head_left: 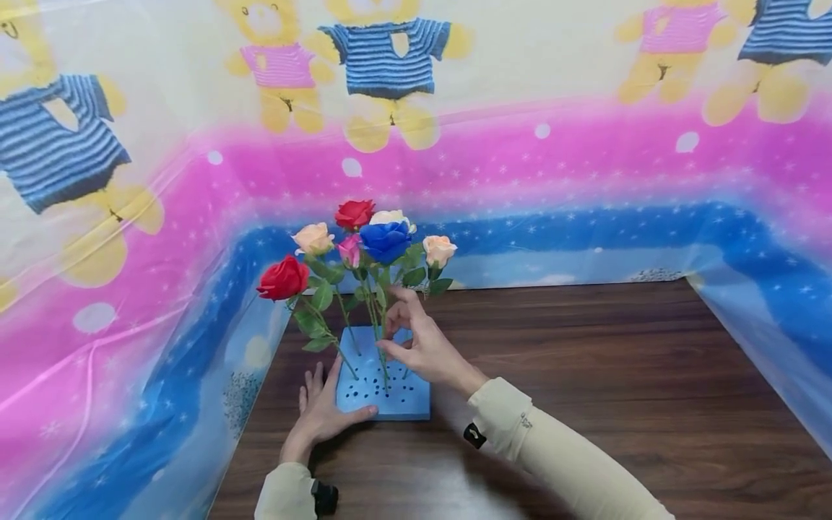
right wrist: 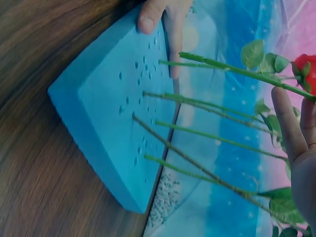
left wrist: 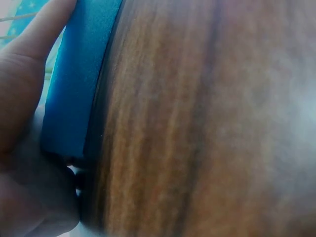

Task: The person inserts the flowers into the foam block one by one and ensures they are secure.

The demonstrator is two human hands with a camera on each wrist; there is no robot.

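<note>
A light blue foam block (head_left: 416, 404) with many small holes lies on the table. Several artificial roses stand in it, their stems leaning at different angles. My left hand (head_left: 321, 410) rests against the block's left front corner, fingers spread and straight, thumb on the top near the front edge. Over the block, my right hand (head_left: 425, 345) pinches a green rose stem (right wrist: 232, 68). Its lower end hangs free above the holes in the right wrist view. Which bloom belongs to this stem is hard to tell; a blue rose (head_left: 388, 242) is right above the hand.
Red roses (head_left: 284, 278), peach roses (head_left: 440, 250) and a pink bud (head_left: 349, 250) surround the blue one, with a white bloom partly hidden behind it. The dark wooden table (head_left: 585, 375) extends to the right. A printed bear cloth (head_left: 494, 166) hangs around the back and sides.
</note>
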